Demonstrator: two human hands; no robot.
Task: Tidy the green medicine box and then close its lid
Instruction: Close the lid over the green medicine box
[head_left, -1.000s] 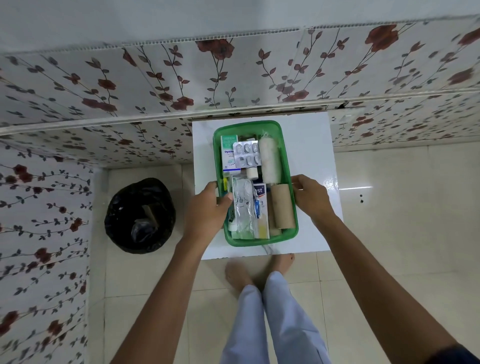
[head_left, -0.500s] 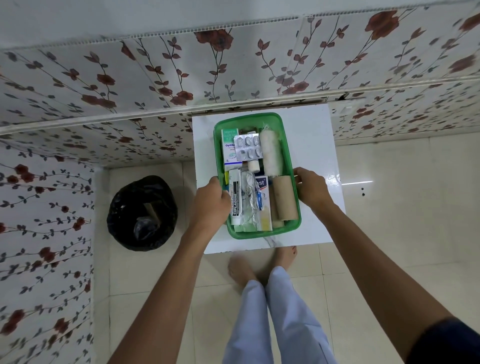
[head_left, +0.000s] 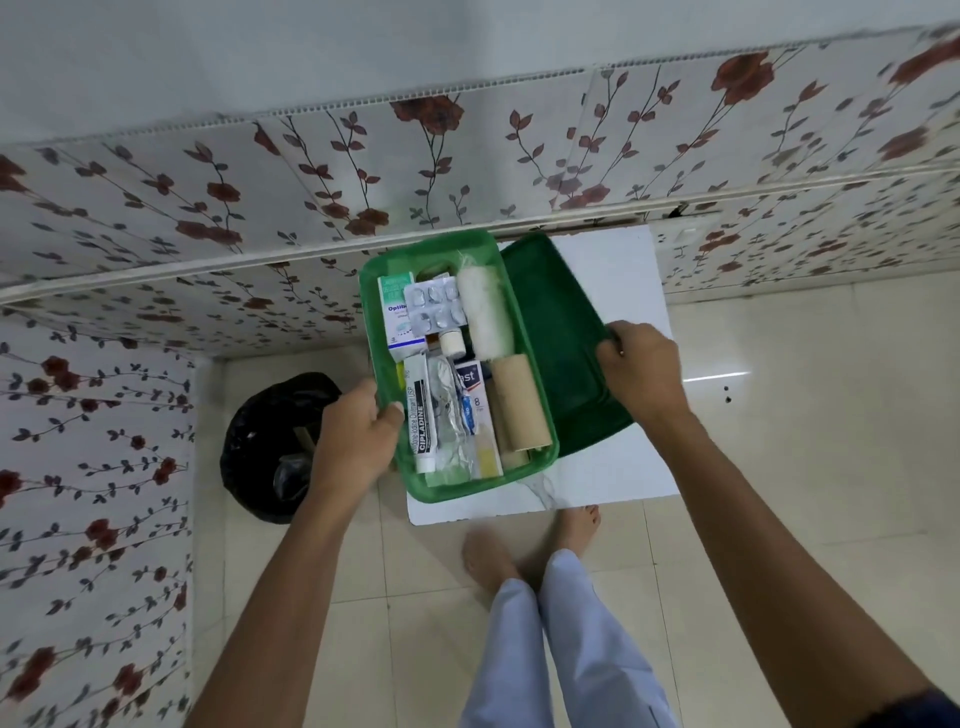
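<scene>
Floral-patterned wall panels back a small white marbled worktop (head_left: 613, 483), with a black-lined waste bin (head_left: 270, 441) on the tiled floor to its left. On the worktop sits the translucent green plastic medicine box (head_left: 457, 483), open at the top. Its contents lie in orderly rows: a white and green carton (head_left: 396, 317), a silver blister strip (head_left: 434, 306), a white gauze roll (head_left: 485, 312), a white ointment tube (head_left: 422, 415), a tan bandage roll (head_left: 519, 402) and a small flat box (head_left: 475, 410). Tidying appears largely complete. The dark green plastic lid (head_left: 556, 332) lies tilted just beside the box's right wall, not yet over it. The left hand (head_left: 358, 441) holds a narrow grip on the box's left rim, thumb over the edge. The right hand (head_left: 641, 371) is closed on the lid's outer edge. Remaining, in the inspector's judgement: bring the lid over the box and press it down all round.
</scene>
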